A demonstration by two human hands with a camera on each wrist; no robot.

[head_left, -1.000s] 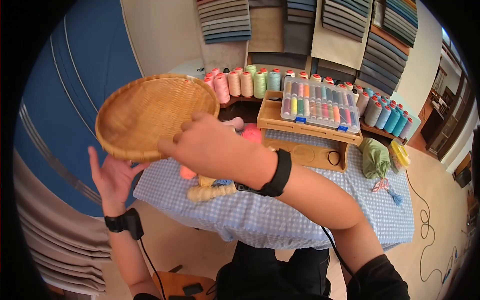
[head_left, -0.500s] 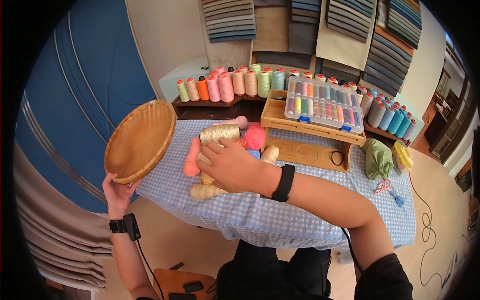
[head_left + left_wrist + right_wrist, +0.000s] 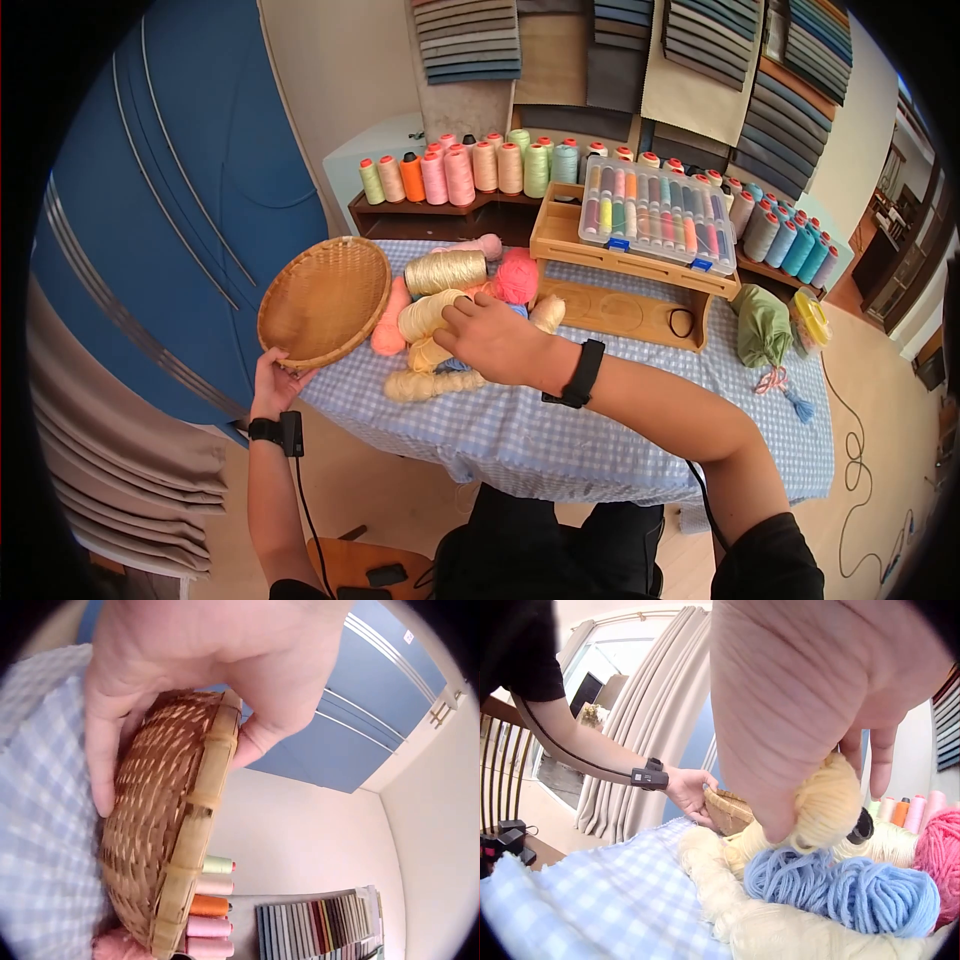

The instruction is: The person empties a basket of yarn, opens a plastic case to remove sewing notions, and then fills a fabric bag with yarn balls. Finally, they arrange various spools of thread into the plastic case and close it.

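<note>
My left hand [image 3: 275, 380] grips the rim of a round woven bamboo basket [image 3: 325, 300], tilted up beside the table's left end. In the left wrist view its thumb is on one side of the basket wall [image 3: 161, 802] and the fingers lie on the other. My right hand [image 3: 500, 340] is over a heap of yarn, its thumb and fingers around a yellow yarn skein [image 3: 829, 802]. A cream thread cone [image 3: 425, 315] lies at its fingertips. Blue yarn [image 3: 840, 889], a cream skein [image 3: 425, 385], a coral skein [image 3: 390, 320] and a pink ball [image 3: 517, 275] lie around it.
Behind the heap is a wooden stand [image 3: 620, 255] bearing a clear box of thread spools [image 3: 655, 215]. Thread cones [image 3: 460, 178] line a dark shelf. A green pouch [image 3: 762, 330] and a yellow-lidded tub [image 3: 810, 320] are at the right. Blue gingham cloth [image 3: 600, 400] covers the table.
The right hand has moved from the basket down to the yarn heap, then slightly right. The left hand has lowered the basket and brought it rightward against the table's left end.
</note>
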